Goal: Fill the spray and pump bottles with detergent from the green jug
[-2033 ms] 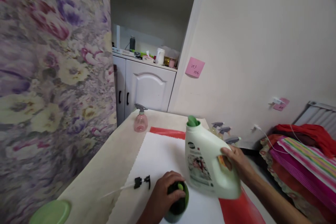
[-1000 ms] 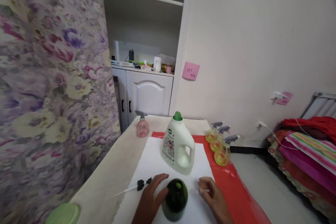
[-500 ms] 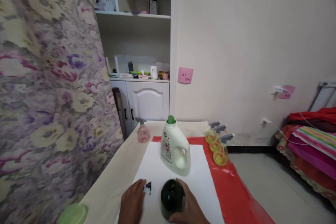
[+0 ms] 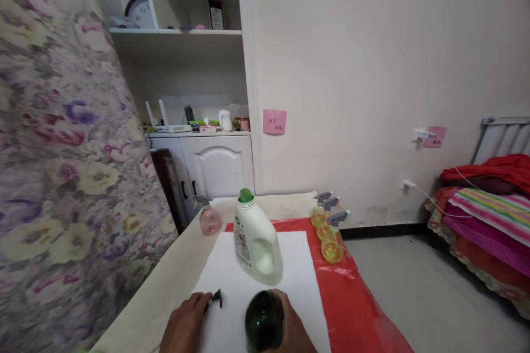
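Clasping the dark green bottle [image 4: 263,321] with the fingers of the right hand [image 4: 293,326], over the near white sheet [image 4: 296,267]. Touching the black pump [image 4: 217,298], left, with the left hand [image 4: 184,322]; cannot tell whether gripping. Could topple the pale jug [image 4: 259,245] by pushing the bottle far.

Narrow gap of white sheet [image 4: 232,311] between black pump head [image 4: 217,297] and dark green bottle [image 4: 264,321], pale jug [image 4: 257,248] blocking straight ahead, yellow spray bottles [image 4: 332,246] obstructing far right
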